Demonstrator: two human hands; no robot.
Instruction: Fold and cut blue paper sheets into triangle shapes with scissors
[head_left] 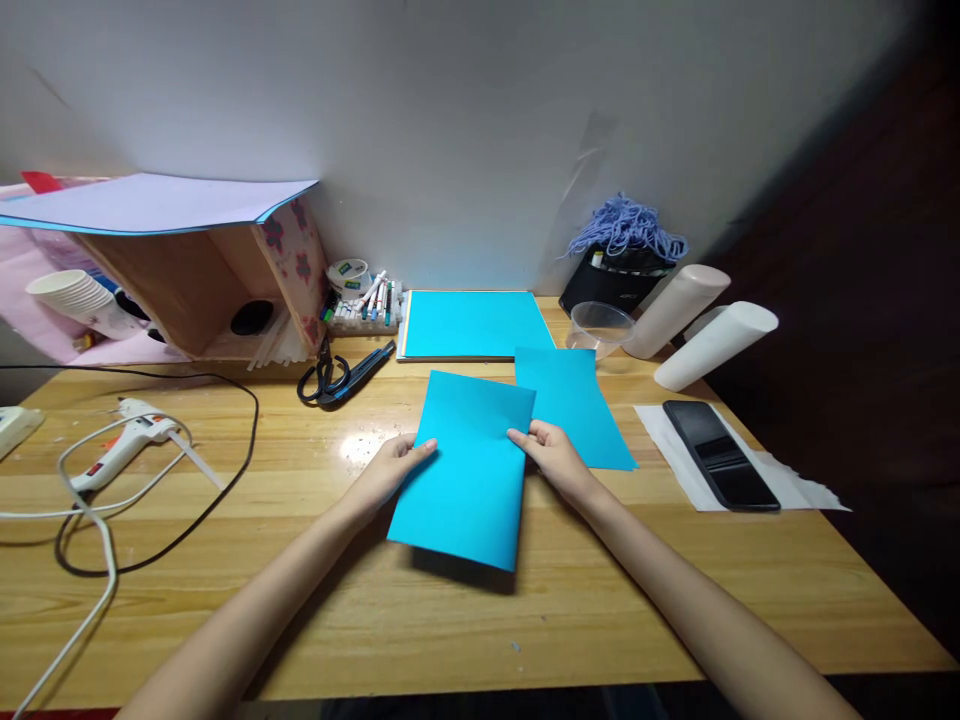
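Paper [463,485], pinched by fingers of the left hand [393,466] and right hand [556,457], showed no marks — seemingly early work, most left undone.

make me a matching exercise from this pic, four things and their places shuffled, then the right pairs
Things
1. frontmost bright blue paper sheet
2. black rectangular phone
3. tangled blue-violet yarn
4. white plastic glue gun

Places
A. on top of a black holder
B. beside a looped black cable
C. between the left hand and the right hand
D. on thin white paper

Pairs: 1-C, 2-D, 3-A, 4-B
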